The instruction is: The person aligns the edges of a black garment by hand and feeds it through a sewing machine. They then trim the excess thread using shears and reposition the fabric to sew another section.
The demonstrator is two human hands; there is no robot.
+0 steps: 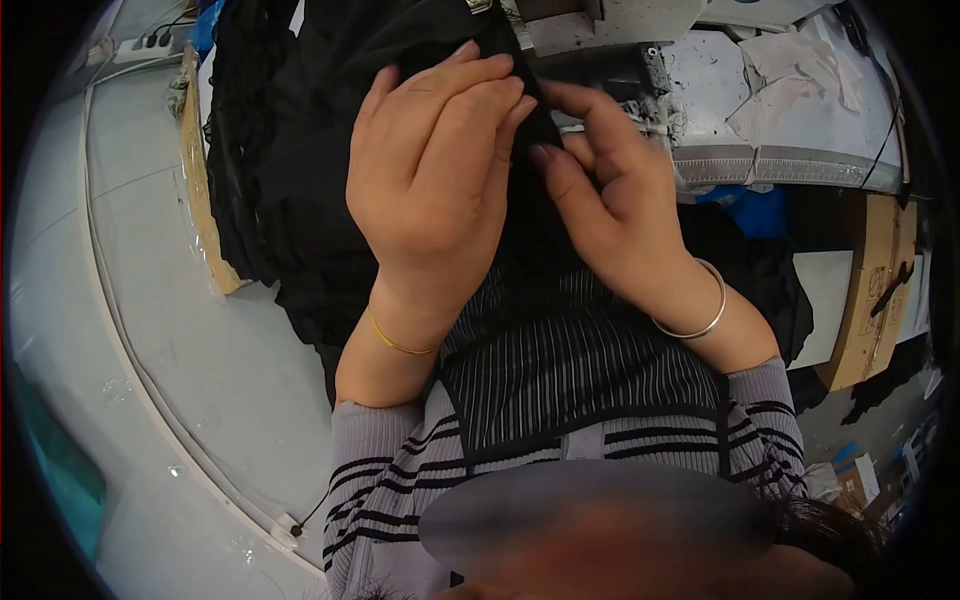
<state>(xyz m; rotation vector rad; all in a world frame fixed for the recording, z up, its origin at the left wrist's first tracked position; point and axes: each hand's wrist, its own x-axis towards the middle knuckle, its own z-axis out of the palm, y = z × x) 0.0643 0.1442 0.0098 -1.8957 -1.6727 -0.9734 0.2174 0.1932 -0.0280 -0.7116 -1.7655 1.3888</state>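
Note:
A large piece of black cloth (290, 140) hangs over the work surface and down across my lap. My left hand (430, 160) lies over the cloth with bent fingers, its thumb and forefinger closed together near the cloth's right edge. Beside it, my right hand (620, 185) pinches that same edge between thumb and curled fingers. The fingertips of both hands are close together but apart. Part of the cloth under my left palm is hidden.
Just beyond my right hand is a lint-covered machine, apparently a sewing machine (600, 35), with a ruler strip (780, 166) along its table's front edge. Crumpled pale scraps (790, 85) lie on it. A cardboard box (870, 290) stands at right; a cable (130, 350) runs along the floor at left.

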